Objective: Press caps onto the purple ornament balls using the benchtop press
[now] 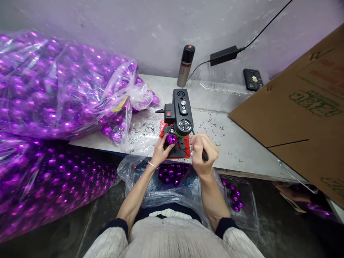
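Between the fingers and thumb of my left hand (160,150) is a shiny purple ball (171,139), held at the base of a small black bench drill press (182,111). My right hand (203,152) is closed in a fist around the press's lever handle (205,156), whose black tip sticks out below the fingers. The press stands on a red mat (187,147) near the table's front edge. Its head hides the spot where a tool might meet the ball. In my lap an open clear plastic bag (145,195) contains several more purple balls (172,173).
Large clear bags of purple balls (53,89) fill the left side. A spray can (186,64), a power adapter (224,55) and a dark phone (253,79) are at the back. A cardboard box (301,107) stands right. Dark shavings litter the white table (228,150). A clear tray (247,211) holds balls.
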Demonstrator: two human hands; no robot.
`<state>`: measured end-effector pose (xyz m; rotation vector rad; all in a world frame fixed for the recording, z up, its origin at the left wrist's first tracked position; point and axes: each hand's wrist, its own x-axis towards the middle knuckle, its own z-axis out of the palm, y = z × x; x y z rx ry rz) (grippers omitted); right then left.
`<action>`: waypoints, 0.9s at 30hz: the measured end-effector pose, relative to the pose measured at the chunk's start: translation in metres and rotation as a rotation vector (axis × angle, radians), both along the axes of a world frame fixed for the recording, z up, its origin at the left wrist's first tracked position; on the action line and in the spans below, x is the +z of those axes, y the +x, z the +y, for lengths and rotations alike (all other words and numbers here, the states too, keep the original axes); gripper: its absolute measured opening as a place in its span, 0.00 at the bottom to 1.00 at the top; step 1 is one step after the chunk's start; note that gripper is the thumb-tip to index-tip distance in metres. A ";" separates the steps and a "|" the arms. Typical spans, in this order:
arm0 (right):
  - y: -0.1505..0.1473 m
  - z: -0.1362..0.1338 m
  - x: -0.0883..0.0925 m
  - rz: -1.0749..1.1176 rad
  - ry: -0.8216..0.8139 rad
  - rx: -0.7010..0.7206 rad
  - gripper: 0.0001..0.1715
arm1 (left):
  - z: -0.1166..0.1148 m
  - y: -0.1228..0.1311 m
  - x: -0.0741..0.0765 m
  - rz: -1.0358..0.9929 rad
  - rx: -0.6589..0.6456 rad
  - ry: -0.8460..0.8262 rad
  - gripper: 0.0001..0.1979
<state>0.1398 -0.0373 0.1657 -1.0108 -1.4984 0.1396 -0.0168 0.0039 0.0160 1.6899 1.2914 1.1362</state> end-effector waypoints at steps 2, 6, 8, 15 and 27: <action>0.000 0.000 -0.001 -0.006 0.009 -0.005 0.18 | 0.003 0.000 -0.003 0.064 -0.031 0.086 0.32; 0.001 0.000 -0.002 -0.010 0.022 0.001 0.17 | 0.008 0.003 -0.009 0.165 -0.069 0.250 0.32; 0.001 -0.001 -0.003 -0.010 0.017 0.004 0.17 | 0.009 0.006 -0.012 0.167 -0.075 0.297 0.33; 0.002 -0.003 -0.012 -0.025 0.034 -0.002 0.16 | 0.009 0.009 -0.018 0.094 -0.115 0.349 0.33; 0.001 -0.001 -0.061 -0.057 0.172 -0.046 0.14 | 0.007 0.008 -0.020 0.083 -0.102 0.307 0.33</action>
